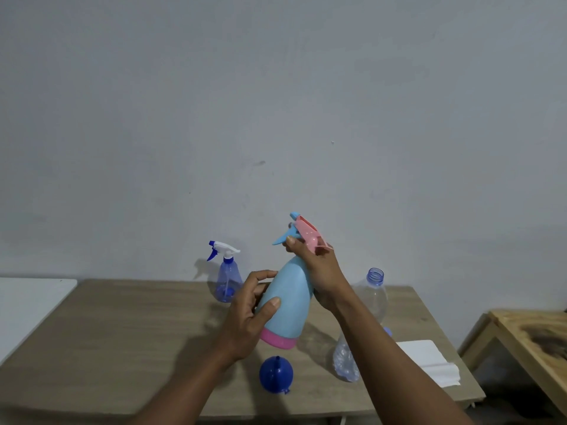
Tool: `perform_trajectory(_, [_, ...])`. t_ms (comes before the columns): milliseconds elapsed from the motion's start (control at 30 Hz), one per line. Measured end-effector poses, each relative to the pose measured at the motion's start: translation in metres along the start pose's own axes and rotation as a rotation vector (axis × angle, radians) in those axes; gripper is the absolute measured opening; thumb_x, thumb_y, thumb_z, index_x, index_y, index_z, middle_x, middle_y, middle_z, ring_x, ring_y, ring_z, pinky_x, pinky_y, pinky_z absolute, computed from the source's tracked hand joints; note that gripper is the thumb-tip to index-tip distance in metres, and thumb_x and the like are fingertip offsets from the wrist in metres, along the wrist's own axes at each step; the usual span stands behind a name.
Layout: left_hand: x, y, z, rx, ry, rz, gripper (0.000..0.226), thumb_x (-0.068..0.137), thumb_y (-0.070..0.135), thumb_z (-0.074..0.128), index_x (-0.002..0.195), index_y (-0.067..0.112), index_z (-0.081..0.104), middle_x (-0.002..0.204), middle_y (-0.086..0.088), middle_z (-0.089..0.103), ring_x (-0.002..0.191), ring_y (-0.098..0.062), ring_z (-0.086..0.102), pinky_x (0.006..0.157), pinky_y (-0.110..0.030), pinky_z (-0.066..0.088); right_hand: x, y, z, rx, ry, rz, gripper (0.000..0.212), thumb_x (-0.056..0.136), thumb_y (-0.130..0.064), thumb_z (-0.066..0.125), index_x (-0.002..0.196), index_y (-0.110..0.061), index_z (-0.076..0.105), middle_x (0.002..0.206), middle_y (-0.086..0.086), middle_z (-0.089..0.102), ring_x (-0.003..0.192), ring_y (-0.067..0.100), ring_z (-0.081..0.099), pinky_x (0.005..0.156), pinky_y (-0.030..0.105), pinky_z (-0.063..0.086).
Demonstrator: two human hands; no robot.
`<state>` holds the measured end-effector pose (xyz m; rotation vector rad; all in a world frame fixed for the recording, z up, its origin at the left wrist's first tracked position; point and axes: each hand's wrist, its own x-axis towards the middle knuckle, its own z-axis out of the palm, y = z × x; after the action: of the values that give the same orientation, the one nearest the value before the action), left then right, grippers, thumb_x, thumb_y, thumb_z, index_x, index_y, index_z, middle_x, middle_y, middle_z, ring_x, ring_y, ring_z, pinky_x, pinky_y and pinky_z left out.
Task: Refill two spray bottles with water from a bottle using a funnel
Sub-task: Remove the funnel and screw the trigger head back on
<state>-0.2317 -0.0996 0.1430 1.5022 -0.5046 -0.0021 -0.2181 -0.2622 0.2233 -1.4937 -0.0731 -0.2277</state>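
The light-blue spray bottle (287,302) tilts, pink base toward the bench's near edge, pink-and-blue nozzle up; left hand (248,314) fingers wrap its body, right hand (319,271) fingers clasp the neck.

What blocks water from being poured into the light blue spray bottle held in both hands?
Its pink sprayer head is on the light blue spray bottle, closing the neck; the right hand grips it. The funnel lies on the table.

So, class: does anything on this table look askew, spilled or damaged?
No spill or damage shows. Only the light blue spray bottle is askew, held tilted above the table by both hands. The blue funnel rests wide end down.
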Motion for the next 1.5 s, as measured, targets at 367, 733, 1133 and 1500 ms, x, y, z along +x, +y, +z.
perform_trajectory(367, [-0.035, -0.118, -0.047, 0.354, 0.361, -0.315, 0.029, 0.088, 0.028, 0.071, 0.112, 0.025, 0.055, 0.111, 0.001, 0.064, 0.098, -0.015, 0.063, 0.079, -0.028, 0.047, -0.022, 0.071, -0.015, -0.287, -0.127, 0.271, 0.041, 0.101, -0.049, 0.045, 0.126, -0.020, 0.060, 0.109, 0.006, 0.072, 0.074, 0.035, 0.073, 0.080, 0.048, 0.059])
perform_trajectory(733, [-0.083, -0.215, -0.107, 1.059, 0.095, -0.736, 0.087, 0.083, 0.065, 0.054, 0.153, 0.025, 0.020, 0.159, 0.001, 0.025, 0.146, -0.024, 0.017, 0.116, -0.050, 0.019, -0.059, 0.186, -0.030, -0.664, -0.092, 0.586, 0.053, 0.102, -0.051, 0.038, 0.079, -0.013, 0.068, 0.069, 0.007, 0.066, 0.065, 0.016, 0.059, 0.069, 0.034, 0.048])
perform_trajectory(1133, [-0.064, -0.235, -0.107, 1.146, 0.153, -0.610, 0.072, 0.080, 0.069, 0.045, 0.135, 0.023, 0.044, 0.146, 0.003, 0.035, 0.141, -0.023, 0.020, 0.119, -0.058, 0.008, -0.015, 0.170, -0.027, -0.540, 0.201, 0.327, 0.030, 0.099, -0.047, 0.049, 0.097, -0.017, 0.047, 0.081, 0.006, 0.067, 0.067, 0.019, 0.066, 0.058, 0.034, 0.052])
perform_trajectory(1500, [-0.060, -0.246, -0.106, 1.281, 0.217, -0.563, 0.061, 0.079, 0.066, 0.051, 0.121, 0.021, 0.049, 0.124, 0.003, 0.044, 0.123, -0.028, 0.040, 0.115, -0.056, 0.019, 0.138, 0.179, 0.000, -0.706, 0.137, 0.045, 0.021, 0.089, -0.031, 0.071, 0.103, -0.016, 0.076, 0.096, -0.002, 0.071, 0.079, 0.011, 0.061, 0.065, 0.007, 0.038])
